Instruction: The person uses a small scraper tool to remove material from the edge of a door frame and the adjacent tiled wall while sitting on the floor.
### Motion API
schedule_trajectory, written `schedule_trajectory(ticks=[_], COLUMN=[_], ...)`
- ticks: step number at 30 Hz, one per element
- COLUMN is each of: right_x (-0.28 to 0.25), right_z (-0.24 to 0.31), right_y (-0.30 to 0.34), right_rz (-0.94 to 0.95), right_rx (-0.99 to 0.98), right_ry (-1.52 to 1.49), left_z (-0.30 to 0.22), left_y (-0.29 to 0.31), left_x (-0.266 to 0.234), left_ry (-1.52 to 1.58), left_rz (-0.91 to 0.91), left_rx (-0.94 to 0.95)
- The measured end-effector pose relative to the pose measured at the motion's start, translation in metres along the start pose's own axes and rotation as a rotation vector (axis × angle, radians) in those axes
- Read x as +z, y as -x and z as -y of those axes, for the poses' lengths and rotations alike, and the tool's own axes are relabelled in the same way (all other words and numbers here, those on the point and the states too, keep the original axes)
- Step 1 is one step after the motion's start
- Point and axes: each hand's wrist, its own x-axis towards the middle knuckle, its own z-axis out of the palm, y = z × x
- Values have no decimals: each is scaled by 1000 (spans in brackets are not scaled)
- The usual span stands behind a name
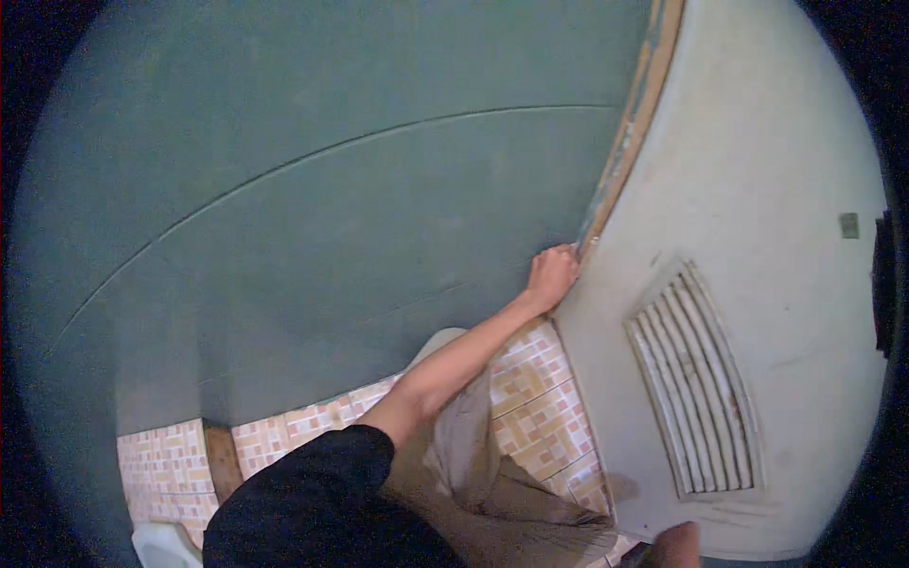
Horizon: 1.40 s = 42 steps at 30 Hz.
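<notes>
My left hand (552,275) reaches across from a black sleeve and is closed at the seam where a white door (748,161) meets the dark green wall panel (398,208). Its fingers are curled in at the lower end of a chipped wooden edge strip (620,161). What they grip is hidden by the hand itself. Low in the picture, my right hand (674,545) shows only in part, close to the bottom of the door. Its fingers cannot be made out.
A slatted vent (699,388) is set in the door. Patterned orange and white tiles (544,398) cover the floor. White fixtures show in part at the lower left (166,545) and behind my forearm (442,341). My brown trousers (502,502) fill the lower middle.
</notes>
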Motion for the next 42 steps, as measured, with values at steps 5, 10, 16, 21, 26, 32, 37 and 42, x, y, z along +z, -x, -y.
schedule_trajectory(ticks=[5, 10, 16, 21, 26, 32, 37, 42], right_x=[-4, 3, 0, 7, 5, 12, 6, 9], right_z=[-3, -12, -17, -18, -11, -16, -16, -14], right_y=[-14, -4, -19, -13, -12, -13, -9, -8], right_rz=[-8, -11, -25, -47, -43, -39, -48, -55], right_rx=[-17, -13, 0, 6, -1, -8, -43, -41], right_ry=[-17, -80, -56, -56, -27, -30, -16, -15], left_z=[-6, -5, -21, -12, -19, -12, -16, -15], left_y=[-2, -1, -16, -9, -11, -8, -17, -14], left_x=[6, 0, -5, -3, -4, 0, -4, -3], left_ry=[-13, -100, -43, -36, -19, -67, -23, -70], left_rz=[56, 76, 104, 59, 156, 112, 98, 95], left_rx=[-35, -30, 7, 7, -58, -46, -60, -57])
